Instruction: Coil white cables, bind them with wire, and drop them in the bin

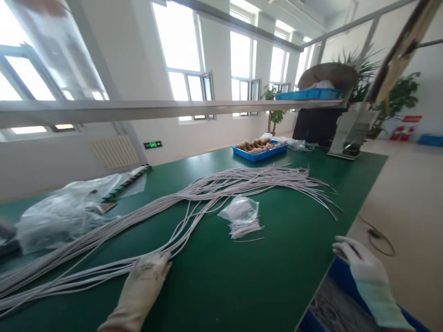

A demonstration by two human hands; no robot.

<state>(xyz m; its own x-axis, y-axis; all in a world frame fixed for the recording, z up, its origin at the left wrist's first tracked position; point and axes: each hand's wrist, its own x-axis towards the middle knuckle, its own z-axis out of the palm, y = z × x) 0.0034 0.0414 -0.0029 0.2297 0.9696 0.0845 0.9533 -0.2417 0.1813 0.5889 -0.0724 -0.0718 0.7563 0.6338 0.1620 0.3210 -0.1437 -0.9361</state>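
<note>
My left hand (148,275), in a whitish work glove, is closed over a small bundle of pale wires (117,268) near the front of the green table. A thicker bundle of long wires (152,206) runs beside it, fanning out into loose ends at the right. My right hand (363,267), also gloved, is off the table's right edge, above a blue bin (346,281). Its fingers are stretched out and slightly apart, with nothing visible in them. A clear plastic bag (240,210) lies with short cut wires (245,227) between the hands, nearer the middle.
Crumpled clear plastic (65,214) covers the left side of the green table (214,286). A blue tray (256,156) with brownish parts sits at the back. Overhead runs a shelf (173,108) holding another blue tray (308,95). A grey machine (349,133) stands far right; a cable (380,237) lies on the floor.
</note>
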